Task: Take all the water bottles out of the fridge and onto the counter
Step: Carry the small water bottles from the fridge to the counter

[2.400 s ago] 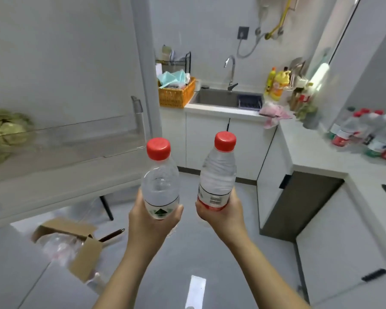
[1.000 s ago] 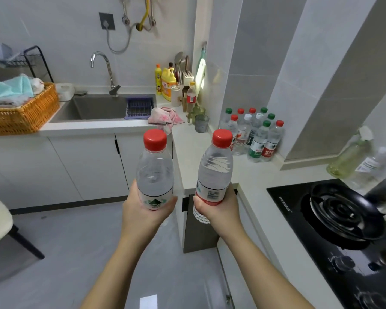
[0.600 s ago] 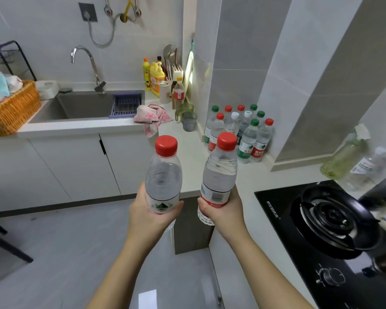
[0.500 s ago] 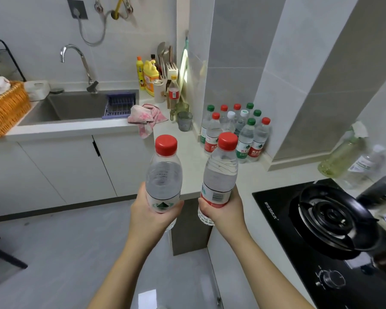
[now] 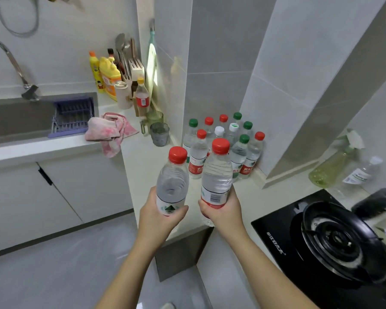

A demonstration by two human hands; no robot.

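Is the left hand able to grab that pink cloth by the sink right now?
Probably not yet. The left hand grips a water bottle, so it is full. The pink cloth itself lies uncovered on the counter edge, with nothing standing in front of it.

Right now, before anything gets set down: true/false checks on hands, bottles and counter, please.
1. The left hand grips a green-label bottle and the right hand grips a red-label bottle; both bottles are red-capped. True.
2. Both held bottles stand on the counter. False: both are held in the air near the counter's front edge.
3. A bottle cluster stands on the counter in the wall corner, with red, green and white caps. True.
4. The pink cloth lies in the sink. False: it lies on the counter beside the sink and droops over the front edge.
5. The cluster's bottles lie on their sides. False: they stand upright.
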